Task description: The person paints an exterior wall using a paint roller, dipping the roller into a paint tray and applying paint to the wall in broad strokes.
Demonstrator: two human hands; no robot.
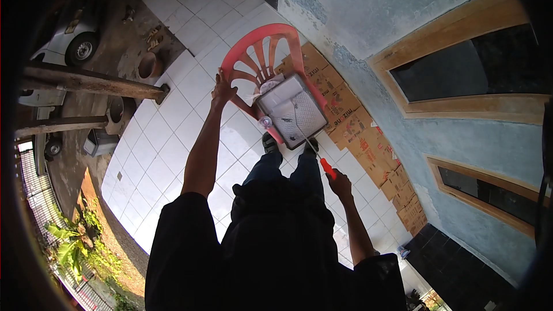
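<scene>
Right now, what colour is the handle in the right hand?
The handle is red-orange; the head view, the only one, shows it.

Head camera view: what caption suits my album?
Left hand on a red chair bearing a tray, right hand holding a red-handled tool.

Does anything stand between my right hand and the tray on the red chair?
Nothing visible blocks the way from the right hand to the tray. The rod of its red-handled tool already extends over the tray. The small round item sits left of that line.
</scene>
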